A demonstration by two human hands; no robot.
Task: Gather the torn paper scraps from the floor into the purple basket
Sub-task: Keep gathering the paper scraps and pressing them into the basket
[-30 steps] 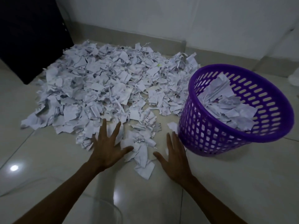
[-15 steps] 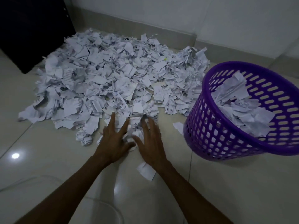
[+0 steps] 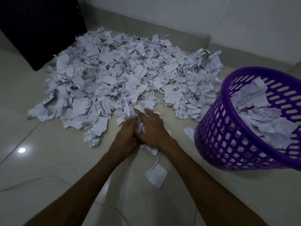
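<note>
Squeezing a clump of paper scraps point(image 3: 140, 126) between my palms at the pile's point(image 3: 123, 75) near edge, left hand point(image 3: 128, 136) and right hand point(image 3: 153, 128) cupped tight around it. Best to keep the fingers sealed underneath, then lift across to the purple basket point(image 3: 231, 144), close on my right.

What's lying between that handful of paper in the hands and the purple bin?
Nothing visible blocks the way. The left hand and right hand press a clump of scraps together; between them and the purple basket lies bare floor with one loose scrap.
</note>
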